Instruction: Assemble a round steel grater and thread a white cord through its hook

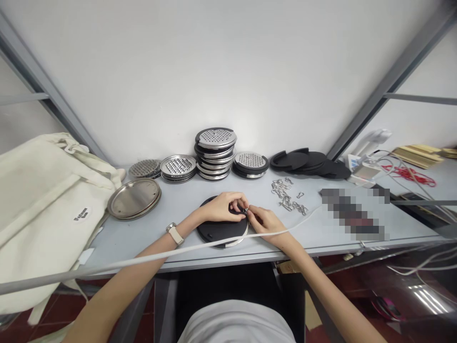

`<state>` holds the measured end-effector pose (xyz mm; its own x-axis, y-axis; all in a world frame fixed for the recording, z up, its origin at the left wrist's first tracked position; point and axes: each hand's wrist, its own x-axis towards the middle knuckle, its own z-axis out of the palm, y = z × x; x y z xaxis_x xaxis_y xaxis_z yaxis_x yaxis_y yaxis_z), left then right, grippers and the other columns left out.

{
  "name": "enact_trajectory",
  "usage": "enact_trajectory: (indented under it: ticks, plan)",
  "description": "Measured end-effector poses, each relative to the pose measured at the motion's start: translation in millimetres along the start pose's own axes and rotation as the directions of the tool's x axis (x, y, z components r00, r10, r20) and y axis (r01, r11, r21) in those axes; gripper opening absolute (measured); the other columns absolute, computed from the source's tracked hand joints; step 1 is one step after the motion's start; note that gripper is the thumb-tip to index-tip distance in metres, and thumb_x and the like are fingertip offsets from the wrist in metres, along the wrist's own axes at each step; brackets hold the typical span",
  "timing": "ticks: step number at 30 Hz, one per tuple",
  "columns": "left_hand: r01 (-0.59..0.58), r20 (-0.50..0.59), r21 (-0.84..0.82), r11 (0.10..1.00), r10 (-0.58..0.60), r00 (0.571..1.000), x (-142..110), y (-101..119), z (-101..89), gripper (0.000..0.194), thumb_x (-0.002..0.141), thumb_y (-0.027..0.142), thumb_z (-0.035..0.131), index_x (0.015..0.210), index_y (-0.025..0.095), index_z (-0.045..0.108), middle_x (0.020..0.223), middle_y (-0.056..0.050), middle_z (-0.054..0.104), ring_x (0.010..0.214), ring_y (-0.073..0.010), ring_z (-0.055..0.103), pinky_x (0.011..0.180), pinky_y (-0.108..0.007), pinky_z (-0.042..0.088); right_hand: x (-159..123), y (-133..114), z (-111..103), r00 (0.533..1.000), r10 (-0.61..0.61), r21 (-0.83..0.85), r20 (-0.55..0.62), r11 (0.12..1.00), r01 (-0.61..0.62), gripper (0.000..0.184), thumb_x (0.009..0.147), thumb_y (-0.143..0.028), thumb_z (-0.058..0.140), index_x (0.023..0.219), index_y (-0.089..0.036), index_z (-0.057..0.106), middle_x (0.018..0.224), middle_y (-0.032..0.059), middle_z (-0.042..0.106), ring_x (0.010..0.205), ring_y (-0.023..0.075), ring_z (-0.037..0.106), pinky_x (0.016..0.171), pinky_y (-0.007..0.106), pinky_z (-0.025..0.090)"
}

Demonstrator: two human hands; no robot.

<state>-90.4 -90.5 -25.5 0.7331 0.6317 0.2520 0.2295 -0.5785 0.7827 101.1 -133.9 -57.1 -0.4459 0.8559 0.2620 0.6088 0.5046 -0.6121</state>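
Your right hand (263, 221) pinches a small metal clip (246, 210) between thumb and finger. Your left hand (228, 207) is curled right beside it, with its fingertips at the clip. The clip is too small to tell if your left fingers squeeze it too. The clip is at the right edge of a round black cover (221, 231), which lies on the table (143, 238) under your left hand. A shiny silver rim (238, 241) peeks out from the cover, just below your grip.

Past your grip, a bit to the left, stands a tall stack of round graters (216, 155). Straight past your grip is a short stack (251, 166) with a holey silver top. To the right of your grip lies a loose pile of metal clips (283, 194), and behind that are more black covers (309, 162). Far to the left are flat metal plates (134, 197). A white cord (200, 246) runs across, on your side of the grip.
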Motion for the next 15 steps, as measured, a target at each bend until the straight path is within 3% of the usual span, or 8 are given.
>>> enact_trajectory:
  ticks: [6, 15]
  plan:
    - [0.01, -0.013, -0.002, 1.0, -0.011, 1.0, -0.4, 1.6, -0.6, 0.028, 0.067, 0.016, 0.063, 0.095, 0.014, 0.059, 0.089, -0.002, 0.061, 0.07, -0.0085, 0.054, 0.066, -0.021, 0.048, 1.4, -1.4, -1.1, 1.0, -0.006, -0.021, 0.012, 1.0, 0.006, 0.025, 0.093, -0.026, 0.034, 0.079, -0.018, 0.053, 0.068, 0.0018, 0.057, 0.061, 0.0128, 0.05, 0.058, 0.023, 0.035]
    - [0.041, 0.018, -0.046, 0.998, -0.04, 0.999, -0.8, -1.8, 0.0, 0.03, 0.069, 0.017, 0.063, 0.097, 0.015, 0.057, 0.091, -0.003, 0.063, 0.073, -0.0087, 0.057, 0.069, -0.021, 0.049, 0.9, 0.1, 1.3, 1.0, -0.012, -0.065, 0.0, 0.998, 0.012, 0.026, 0.092, -0.026, 0.035, 0.074, -0.017, 0.052, 0.065, 0.0019, 0.056, 0.058, 0.0129, 0.05, 0.055, 0.023, 0.034]
